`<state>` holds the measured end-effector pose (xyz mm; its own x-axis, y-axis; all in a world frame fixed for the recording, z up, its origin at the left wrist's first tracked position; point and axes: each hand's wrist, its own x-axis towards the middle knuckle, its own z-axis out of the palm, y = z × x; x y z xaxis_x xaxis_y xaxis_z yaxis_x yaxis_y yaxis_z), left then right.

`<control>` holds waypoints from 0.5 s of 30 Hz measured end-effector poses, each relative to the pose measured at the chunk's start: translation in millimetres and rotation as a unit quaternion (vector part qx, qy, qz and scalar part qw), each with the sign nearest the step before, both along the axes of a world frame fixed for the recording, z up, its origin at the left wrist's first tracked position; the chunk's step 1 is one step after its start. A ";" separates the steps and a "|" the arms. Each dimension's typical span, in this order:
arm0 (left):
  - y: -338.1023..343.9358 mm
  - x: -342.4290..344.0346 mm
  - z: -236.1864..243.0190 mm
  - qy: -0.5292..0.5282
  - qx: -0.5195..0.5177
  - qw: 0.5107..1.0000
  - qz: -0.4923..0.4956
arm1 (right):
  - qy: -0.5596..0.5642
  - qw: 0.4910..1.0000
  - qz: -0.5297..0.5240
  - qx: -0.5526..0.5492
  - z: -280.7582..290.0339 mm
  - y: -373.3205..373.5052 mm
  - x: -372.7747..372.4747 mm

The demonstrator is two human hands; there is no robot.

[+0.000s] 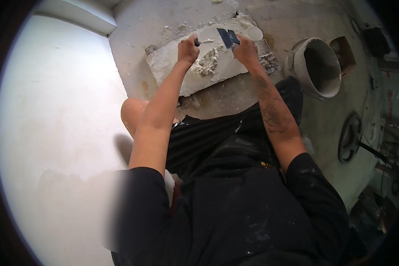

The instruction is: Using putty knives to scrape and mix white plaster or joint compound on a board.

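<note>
My left hand (188, 51) grips the dark handle of a tool (197, 41), whose far part I cannot make out clearly, over a pale board (168, 66) coated in white compound. My right hand (246, 51) is closed on a wide scraper (227, 38) with a dark flat blade, held above the board's upper right part. A heap of lumpy white material (206, 63) lies on the board below my hands. A small round pale lid or tub (255, 33) sits at the board's back right corner.
A white wall (53, 88) runs along my left. A dirty bucket (320, 66) stands right of the board, beside a cardboard box (348, 57). A round dark object with a pole (350, 137) lies farther right. My bent knee (131, 115) is below the board's left side.
</note>
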<state>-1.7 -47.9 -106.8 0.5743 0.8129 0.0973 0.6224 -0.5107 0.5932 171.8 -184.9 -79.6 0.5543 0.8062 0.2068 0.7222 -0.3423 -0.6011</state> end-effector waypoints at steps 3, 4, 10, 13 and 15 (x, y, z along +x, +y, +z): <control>-2.1 -8.2 -2.4 -0.038 0.063 0.997 -0.033 | -0.059 0.995 0.060 0.056 3.5 -11.7 7.9; -2.2 -10.9 -3.6 -0.047 0.105 0.992 -0.053 | -0.056 0.996 0.057 0.045 6.3 -15.3 8.8; -8.7 -19.4 -5.6 -0.050 0.169 0.981 -0.083 | -0.100 0.979 0.179 -0.008 19.1 -26.1 -2.7; -12.7 -18.9 -1.1 -0.152 0.141 0.974 -0.095 | -0.108 0.972 0.205 -0.024 11.9 -21.0 -9.8; -13.6 -19.2 2.8 -0.155 0.132 0.974 -0.100 | -0.123 0.971 0.206 0.000 3.1 -13.3 -9.3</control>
<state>-20.9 -61.4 -104.0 0.6288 0.6104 0.4817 0.3056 -0.7637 0.5687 162.5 -198.2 -76.5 0.1178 0.9492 0.2919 0.9193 0.0069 -0.3934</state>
